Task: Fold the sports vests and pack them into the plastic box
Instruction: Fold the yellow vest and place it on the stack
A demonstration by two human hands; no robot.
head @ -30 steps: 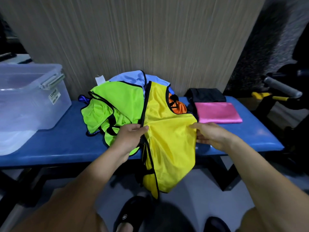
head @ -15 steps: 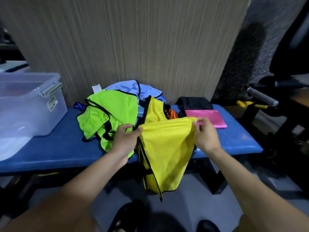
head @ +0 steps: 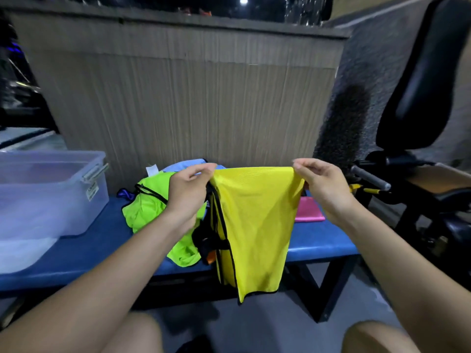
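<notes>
Both hands pinch the top fold of the yellow vest [head: 254,220], left hand [head: 188,189] at 9 o'clock and right hand [head: 319,186] at 3, so it hangs over the blue counter [head: 316,240]. The green vest [head: 145,210] lies behind. At 9 o'clock stands the plastic box [head: 51,194]; its label is unreadable.

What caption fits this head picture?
Both hands, left and right, hold up a yellow vest over the blue bench.
</notes>
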